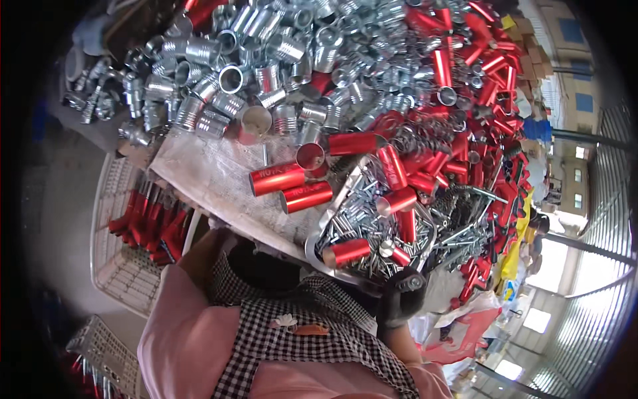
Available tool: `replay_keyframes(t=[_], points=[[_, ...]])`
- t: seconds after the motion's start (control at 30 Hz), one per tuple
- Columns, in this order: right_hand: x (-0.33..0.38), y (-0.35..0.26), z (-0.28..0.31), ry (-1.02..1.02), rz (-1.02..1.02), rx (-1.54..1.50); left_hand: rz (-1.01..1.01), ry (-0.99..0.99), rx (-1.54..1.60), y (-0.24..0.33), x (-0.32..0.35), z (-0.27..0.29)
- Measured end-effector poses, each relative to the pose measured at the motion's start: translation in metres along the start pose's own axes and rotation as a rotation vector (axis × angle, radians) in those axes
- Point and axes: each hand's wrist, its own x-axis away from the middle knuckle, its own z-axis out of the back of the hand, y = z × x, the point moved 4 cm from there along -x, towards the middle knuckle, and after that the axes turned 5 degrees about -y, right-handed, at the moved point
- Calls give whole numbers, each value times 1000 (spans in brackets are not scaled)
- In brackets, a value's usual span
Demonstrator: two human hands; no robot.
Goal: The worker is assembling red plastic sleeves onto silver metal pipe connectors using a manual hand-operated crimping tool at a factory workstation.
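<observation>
I see my right hand (pixel 401 297), in a dark glove, raised from the lower edge with the forearm running down behind a checked apron. It sits at the near rim of the metal tray (pixel 318 229), fingers curled around a small silvery metal fitting (pixel 411 284), so it is grasping that piece. My left hand (pixel 219 223) is mostly hidden under the edge of the worn tabletop (pixel 206 174), only the pink-sleeved arm leading up to it shows, and I cannot tell whether it is clenched or released.

The tray holds a heap of silver screws (pixel 352 216) with a few red tubes (pixel 346 252) lying on top. More red tubes lie on the tabletop just left of the tray. Behind them is a pile of threaded silver sleeves (pixel 219 73). To my left, a white wire basket (pixel 116 266) holds assembled red pieces.
</observation>
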Motion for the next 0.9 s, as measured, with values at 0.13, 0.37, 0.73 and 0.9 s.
replay_keyframes(t=[0.13, 0.37, 0.73, 0.9], points=[[-6, -13, 3, 96, 200, 26, 126, -45, 275, -95, 54, 0], [-4, -16, 17, 48, 199, -275, -141, 676, 746, -74, 155, 446], [17, 0, 52, 93, 282, -523, -893, 761, 483, 85, 171, 638], [9, 49, 68, 302, 230, -530, -1076, 520, 210, 163, 110, 666]])
